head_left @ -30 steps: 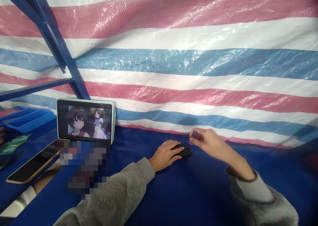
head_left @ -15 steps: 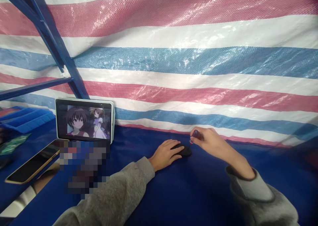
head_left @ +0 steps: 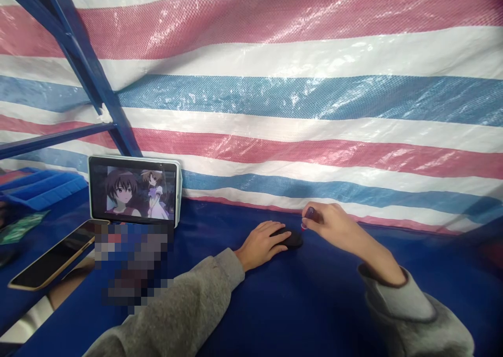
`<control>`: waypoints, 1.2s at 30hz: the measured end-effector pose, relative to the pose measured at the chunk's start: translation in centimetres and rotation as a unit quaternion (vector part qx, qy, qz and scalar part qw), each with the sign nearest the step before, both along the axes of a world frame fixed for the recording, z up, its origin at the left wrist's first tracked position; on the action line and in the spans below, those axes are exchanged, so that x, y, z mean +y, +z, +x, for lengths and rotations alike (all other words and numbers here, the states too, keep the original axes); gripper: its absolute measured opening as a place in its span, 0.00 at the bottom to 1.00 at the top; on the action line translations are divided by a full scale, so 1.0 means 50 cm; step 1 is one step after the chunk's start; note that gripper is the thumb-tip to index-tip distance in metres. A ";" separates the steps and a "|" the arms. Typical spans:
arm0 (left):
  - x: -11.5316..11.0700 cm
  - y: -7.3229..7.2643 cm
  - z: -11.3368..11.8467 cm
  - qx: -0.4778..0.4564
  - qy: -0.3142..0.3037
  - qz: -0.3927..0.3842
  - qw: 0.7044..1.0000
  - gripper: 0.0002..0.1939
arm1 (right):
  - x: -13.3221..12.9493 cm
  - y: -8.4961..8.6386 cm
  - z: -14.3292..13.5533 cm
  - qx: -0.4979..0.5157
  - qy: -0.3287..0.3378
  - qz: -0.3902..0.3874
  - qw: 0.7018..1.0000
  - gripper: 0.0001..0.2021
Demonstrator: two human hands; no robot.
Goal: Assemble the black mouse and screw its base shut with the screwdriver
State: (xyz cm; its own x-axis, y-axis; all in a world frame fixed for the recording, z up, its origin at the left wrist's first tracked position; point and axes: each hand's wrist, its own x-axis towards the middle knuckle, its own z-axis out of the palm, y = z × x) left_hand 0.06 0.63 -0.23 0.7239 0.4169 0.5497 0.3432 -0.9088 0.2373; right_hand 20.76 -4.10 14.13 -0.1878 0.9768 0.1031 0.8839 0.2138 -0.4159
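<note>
My left hand [head_left: 262,244] rests palm down on the blue table, its fingers laid over a black computer mouse [head_left: 293,238] and holding it. The hand hides much of the mouse. Close by on the right, my right hand [head_left: 334,226] is closed around a small dark purple-red handle, apparently a screwdriver [head_left: 311,214]. A bit of red shows below my fingers, just above the mouse's right end. The tool's tip is too small to make out.
At the left, a tablet [head_left: 133,189] stands upright showing a cartoon. A phone [head_left: 55,255], a blue tray [head_left: 51,189] and a green circuit board [head_left: 25,227] lie nearby. Another person's limb [head_left: 74,281] shows below the phone. Striped sheeting [head_left: 275,95] hangs behind the table.
My right hand has shifted very slightly, and a little more red shows below its fingers. My left hand and the mouse stay in place.
</note>
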 end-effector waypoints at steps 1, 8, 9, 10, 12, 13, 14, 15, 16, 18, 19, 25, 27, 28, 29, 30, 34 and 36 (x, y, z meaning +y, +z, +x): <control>0.000 0.000 0.000 0.002 -0.001 0.000 1.000 0.20 | 0.000 -0.001 0.000 -0.003 -0.001 0.000 1.000 0.07; -0.002 0.001 0.000 0.010 -0.008 -0.005 1.000 0.20 | -0.002 -0.008 -0.007 -0.059 -0.018 0.016 0.998 0.04; -0.003 0.002 0.000 0.015 -0.013 -0.006 1.000 0.20 | -0.002 -0.010 -0.009 -0.078 -0.028 0.023 0.996 0.04; -0.005 0.003 -0.001 0.022 -0.021 -0.006 1.000 0.21 | -0.001 -0.012 -0.011 -0.098 -0.041 0.030 0.994 0.03; -0.009 0.006 -0.001 0.037 -0.036 -0.004 0.999 0.24 | 0.001 -0.018 -0.013 -0.135 -0.073 0.044 0.987 0.07; -0.010 0.007 -0.002 0.044 -0.040 -0.004 0.998 0.25 | 0.003 -0.021 -0.014 -0.150 -0.085 0.050 0.984 0.11; -0.012 0.008 -0.002 0.050 -0.042 -0.005 0.998 0.25 | 0.005 -0.024 -0.014 -0.162 -0.090 0.057 0.981 0.14; -0.013 0.009 -0.002 0.054 -0.040 -0.006 0.998 0.25 | 0.006 -0.027 -0.013 -0.171 -0.090 0.064 0.979 0.16; -0.014 0.009 -0.001 0.058 -0.037 -0.008 0.998 0.25 | 0.007 -0.029 -0.012 -0.177 -0.085 0.068 0.978 0.16; -0.014 0.009 -0.001 0.063 -0.030 -0.011 0.998 0.25 | 0.008 -0.031 -0.010 -0.178 -0.066 0.071 0.979 0.14; -0.013 0.009 0.000 0.064 -0.028 -0.011 0.997 0.25 | 0.008 -0.031 -0.009 -0.173 -0.056 0.073 0.981 0.13; -0.011 0.004 0.001 0.060 -0.024 0.004 0.998 0.23 | 0.001 -0.024 -0.017 -0.143 -0.020 0.069 0.987 0.14; -0.011 0.003 0.001 0.058 -0.024 0.007 0.998 0.23 | 0.001 -0.024 -0.019 -0.152 -0.032 0.068 0.986 0.13; -0.011 0.003 0.002 0.057 -0.025 0.009 0.998 0.23 | 0.002 -0.024 -0.020 -0.155 -0.032 0.068 0.985 0.14; -0.011 0.003 0.002 0.057 -0.025 0.010 0.998 0.23 | 0.002 -0.025 -0.020 -0.159 -0.026 0.068 0.985 0.15; -0.011 0.002 0.002 0.057 -0.026 0.011 0.998 0.23 | 0.002 -0.025 -0.020 -0.164 -0.020 0.068 0.984 0.16; -0.010 0.002 0.002 0.053 -0.025 0.009 0.998 0.23 | -0.001 -0.026 -0.021 -0.177 -0.006 0.081 0.981 0.20; -0.010 0.003 0.002 0.051 -0.027 0.008 0.998 0.23 | -0.003 -0.026 -0.022 -0.178 -0.003 0.081 0.981 0.20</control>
